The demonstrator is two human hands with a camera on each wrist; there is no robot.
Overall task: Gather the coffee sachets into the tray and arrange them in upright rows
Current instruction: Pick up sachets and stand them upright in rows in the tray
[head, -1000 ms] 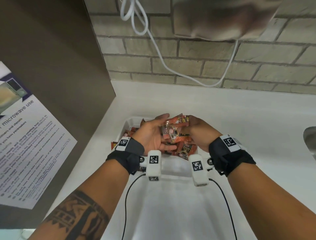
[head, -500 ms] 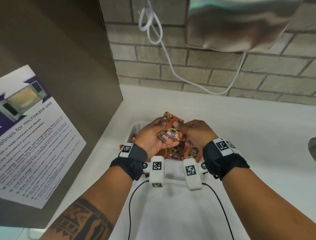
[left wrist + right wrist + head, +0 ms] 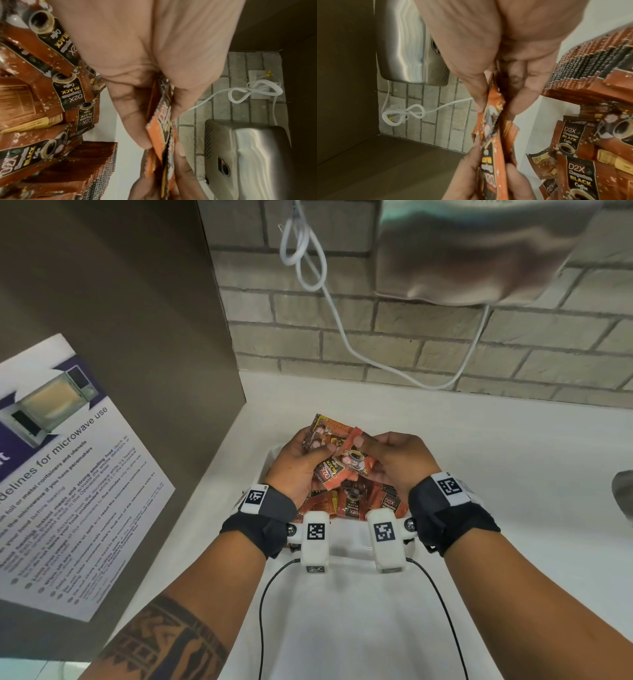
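Above the white tray [image 3: 272,455] both hands hold a small bunch of orange coffee sachets [image 3: 342,460]. My left hand [image 3: 308,457] grips the bunch from the left, thumb on top; the same left hand [image 3: 145,108] pinches the sachets [image 3: 161,132] edge-on in the left wrist view. My right hand [image 3: 380,453] pinches the front sachet with its thumb near the top edge, and the right hand [image 3: 496,97] shows in the right wrist view with sachets [image 3: 494,135] between thumb and fingers. More sachets [image 3: 356,505] lie loose in the tray below, with a row [image 3: 590,65] standing on edge.
The tray sits on a white counter [image 3: 479,474] in the corner of a brick wall [image 3: 411,344] and a brown side panel [image 3: 137,337] bearing a microwave notice [image 3: 68,474]. A steel hand dryer [image 3: 479,251] with a white cable [image 3: 308,268] hangs above. A sink edge [image 3: 623,491] shows at far right.
Both hands have lifted the bunch of sachets slightly and drawn it together; the right thumb now lies on the front sachet's top edge. The head view has tilted up a little.
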